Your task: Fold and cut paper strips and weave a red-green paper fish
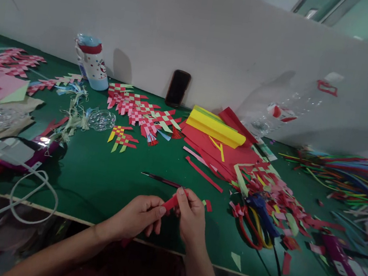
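Observation:
A red paper strip [170, 203] is pinched between both hands, just above the front edge of the table. My left hand [142, 216] grips its left end with thumb and fingers. On the other end, the thumb and fingers of my right hand [192, 214] are closed. Just beyond the hands lies a thin dark tool with a pointed metal tip [161, 179]. Small red and green paper scraps [208, 205] sit right of my right hand. Farther off, another red strip [203, 174] lies flat near a pink strip [195, 156].
Woven paper fish [143, 112] lie toward the back. Yellow paper [215, 128] rests on red sheets [194, 135]. Scissors [253, 228], a blue glue gun [264, 214] and scraps are at right. A phone [178, 88], a flask [95, 65] and a plastic bottle [284, 110] stand by the wall.

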Demonstrator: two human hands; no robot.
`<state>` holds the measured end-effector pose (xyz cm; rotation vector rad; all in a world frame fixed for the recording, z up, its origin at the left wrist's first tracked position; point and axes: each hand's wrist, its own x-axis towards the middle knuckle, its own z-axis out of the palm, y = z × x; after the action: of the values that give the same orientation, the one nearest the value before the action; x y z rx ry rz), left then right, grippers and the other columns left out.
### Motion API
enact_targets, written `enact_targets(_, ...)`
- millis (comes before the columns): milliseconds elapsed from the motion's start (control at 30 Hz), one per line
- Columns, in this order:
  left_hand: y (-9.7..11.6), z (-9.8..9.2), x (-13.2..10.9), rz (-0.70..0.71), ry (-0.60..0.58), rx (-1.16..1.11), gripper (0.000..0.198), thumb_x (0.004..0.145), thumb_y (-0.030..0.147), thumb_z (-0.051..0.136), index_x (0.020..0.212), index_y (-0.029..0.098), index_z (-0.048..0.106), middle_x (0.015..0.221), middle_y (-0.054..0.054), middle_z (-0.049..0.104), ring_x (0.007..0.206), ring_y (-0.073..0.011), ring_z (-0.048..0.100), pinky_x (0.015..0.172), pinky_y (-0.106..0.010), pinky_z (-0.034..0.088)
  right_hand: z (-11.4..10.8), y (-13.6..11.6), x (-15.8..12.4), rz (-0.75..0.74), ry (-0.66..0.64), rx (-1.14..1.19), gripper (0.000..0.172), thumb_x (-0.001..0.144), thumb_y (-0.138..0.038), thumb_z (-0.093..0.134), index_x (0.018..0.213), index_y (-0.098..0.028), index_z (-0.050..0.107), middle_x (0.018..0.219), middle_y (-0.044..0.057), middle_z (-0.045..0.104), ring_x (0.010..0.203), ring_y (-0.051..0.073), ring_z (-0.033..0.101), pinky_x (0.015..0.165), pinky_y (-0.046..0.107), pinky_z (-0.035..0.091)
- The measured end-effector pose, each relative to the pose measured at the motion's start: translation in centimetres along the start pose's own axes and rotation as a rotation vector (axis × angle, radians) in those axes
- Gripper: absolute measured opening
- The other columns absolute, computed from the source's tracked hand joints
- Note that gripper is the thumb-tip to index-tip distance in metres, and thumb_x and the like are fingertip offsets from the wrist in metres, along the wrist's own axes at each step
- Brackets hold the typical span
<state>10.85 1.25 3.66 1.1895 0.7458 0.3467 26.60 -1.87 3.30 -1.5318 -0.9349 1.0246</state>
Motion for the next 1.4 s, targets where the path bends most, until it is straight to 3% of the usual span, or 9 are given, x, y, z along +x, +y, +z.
enact_targets(200, 0.6, 0.3, 0.4, 0.009, 0.028, -0.068, 0.043, 0.087, 0.06, 0.048, 0.086, 0.017, 0.052, 0.062, 0.002, 0.063, 0.042, -0.0064, 0.05, 0.044, -0.017, 0.034, 0.4, -1.0, 0.0, -0.092, -0.052, -0.194, 0.044, 0.088, -0.052, 0.053, 0.058, -0.02, 0.049, 0.055, -0.003, 0.046, 0.056, 0.011, 0.041, 0.054, 0.024, 0.034)
enact_targets(333, 0.8, 0.0, 0.2, -0.025, 0.014, -0.109, 0.044, 0.087, 0.06, 0.048, 0.083, 0.017, 0.054, 0.053, 0.003, 0.059, 0.037, -0.0051, 0.041, 0.04, -0.016, 0.028, 0.2, -0.7, 0.4, -0.024, 0.023, -0.09, 0.048, 0.087, -0.057, 0.053, 0.056, -0.021, 0.043, 0.05, -0.005, 0.039, 0.049, 0.01, 0.035, 0.048, 0.023, 0.031)
enact_targets(400, 0.8, -0.1, 0.0, -0.038, -0.003, -0.143, 0.044, 0.087, 0.06, 0.048, 0.083, 0.017, 0.054, 0.051, 0.004, 0.058, 0.036, -0.0048, 0.04, 0.039, -0.016, 0.026, -0.2, -0.5, 0.6, 0.017, 0.053, 0.022, 0.047, 0.086, -0.061, 0.052, 0.061, -0.021, 0.048, 0.052, -0.005, 0.041, 0.049, 0.01, 0.037, 0.046, 0.023, 0.031)
enact_targets(533, 0.6, -0.2, -0.2, -0.029, 0.025, -0.121, 0.046, 0.087, 0.061, 0.047, 0.082, 0.017, 0.054, 0.052, 0.003, 0.058, 0.036, -0.0046, 0.038, 0.039, -0.016, 0.025, -1.1, -0.6, 0.5, 0.035, -0.106, 0.064, 0.046, 0.085, -0.065, 0.049, 0.087, -0.02, 0.061, 0.059, -0.003, 0.053, 0.052, 0.012, 0.046, 0.048, 0.023, 0.036)
enact_targets(667, 0.6, -0.1, -0.3, -0.007, 0.037, -0.029, 0.047, 0.088, 0.062, 0.045, 0.082, 0.017, 0.053, 0.053, 0.003, 0.058, 0.037, -0.0054, 0.04, 0.038, -0.016, 0.025, -1.0, -1.0, 0.0, 0.019, -0.208, -0.034, 0.037, 0.085, -0.056, 0.057, 0.078, -0.02, 0.059, 0.055, -0.004, 0.049, 0.05, 0.011, 0.042, 0.049, 0.023, 0.035)
enact_targets(933, 0.4, -0.5, -0.5, -0.016, -0.016, 0.062, 0.041, 0.091, 0.056, 0.043, 0.085, 0.017, 0.053, 0.059, 0.003, 0.061, 0.04, -0.0059, 0.047, 0.041, -0.015, 0.031, -0.8, -1.3, 0.0, 0.002, -0.117, -0.096, 0.037, 0.082, -0.052, 0.061, 0.065, -0.02, 0.055, 0.051, -0.005, 0.043, 0.047, 0.009, 0.036, 0.044, 0.022, 0.029)
enact_targets(1400, -0.3, -1.6, -2.4, -0.121, -0.044, 0.05, 0.043, 0.088, 0.058, 0.046, 0.081, 0.016, 0.052, 0.058, 0.002, 0.061, 0.039, -0.0043, 0.045, 0.041, -0.015, 0.028, -3.4, -0.4, 0.9, 0.002, 0.092, 0.049, 0.037, 0.079, -0.052, 0.067, 0.066, -0.02, 0.052, 0.05, -0.008, 0.038, 0.046, 0.008, 0.033, 0.044, 0.022, 0.027)
